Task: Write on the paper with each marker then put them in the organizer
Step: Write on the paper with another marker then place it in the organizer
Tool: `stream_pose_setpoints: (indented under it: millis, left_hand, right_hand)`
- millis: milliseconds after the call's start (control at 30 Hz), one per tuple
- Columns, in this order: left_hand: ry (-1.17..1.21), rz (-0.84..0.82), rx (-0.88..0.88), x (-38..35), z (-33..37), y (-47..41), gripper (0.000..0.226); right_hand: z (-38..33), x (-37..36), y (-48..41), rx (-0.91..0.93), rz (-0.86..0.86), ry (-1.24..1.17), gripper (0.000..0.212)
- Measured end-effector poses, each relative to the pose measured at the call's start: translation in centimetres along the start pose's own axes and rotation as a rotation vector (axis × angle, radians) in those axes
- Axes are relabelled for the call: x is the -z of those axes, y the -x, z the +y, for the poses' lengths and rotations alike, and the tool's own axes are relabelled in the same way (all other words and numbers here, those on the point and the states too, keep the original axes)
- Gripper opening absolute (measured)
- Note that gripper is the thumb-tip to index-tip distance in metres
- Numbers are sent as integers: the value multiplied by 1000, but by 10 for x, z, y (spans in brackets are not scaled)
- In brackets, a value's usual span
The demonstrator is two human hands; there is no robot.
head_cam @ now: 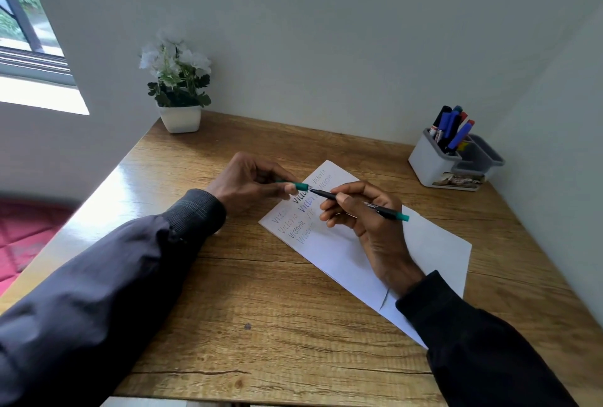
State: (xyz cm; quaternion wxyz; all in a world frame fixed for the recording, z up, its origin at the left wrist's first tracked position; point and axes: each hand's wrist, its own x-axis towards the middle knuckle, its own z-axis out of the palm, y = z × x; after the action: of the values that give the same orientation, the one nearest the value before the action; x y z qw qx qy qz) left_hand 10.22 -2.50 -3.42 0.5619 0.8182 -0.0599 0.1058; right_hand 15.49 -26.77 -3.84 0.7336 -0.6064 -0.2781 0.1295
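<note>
A white sheet of paper (434, 243) lies slanted on the wooden desk (261, 292), with several handwritten words near its far end. Above the writing, my right hand (368, 220) grips a thin black marker (380, 209) with a green end, its tip pointing left. My left hand (251, 183) pinches the green cap (298, 185) right at that tip; cap and tip nearly touch. The grey organizer (434, 166) stands at the desk's far right with several markers (452, 129) upright in its taller compartment.
A white pot of white flowers (179, 90) stands at the desk's far left corner. Walls close off the back and right sides. A window is at upper left, and a red cushion (23, 237) lies beyond the desk's left edge.
</note>
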Motion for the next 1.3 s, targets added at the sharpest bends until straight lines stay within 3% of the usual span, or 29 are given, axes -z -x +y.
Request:
stream_pose_setpoints:
  millis: [267,500,933,1067,1167,1300]
  left_hand:
    - [4,-27,-32,-3,4,2,11]
    - [9,-34,-115,-18,15,3,10]
    - [-55,139,-238,-38,38,-2,19]
    - [36,194,-172,-42,52,-8,19]
    - [120,278,-105,-45,59,-13,18]
    - [114,287,-102,-50,73,-21,20]
  right_hand:
    - [-1,-1,0,25,-39,51,3]
    - [-7,-2,-1,146,-59,218,10]
    - [-22,4,-10,130,-59,89,7]
    - [-43,20,-11,43,23,8,27]
    - [-56,32,-11,110,64,197,20]
    - [-67,41,-15,140,-3,633,8]
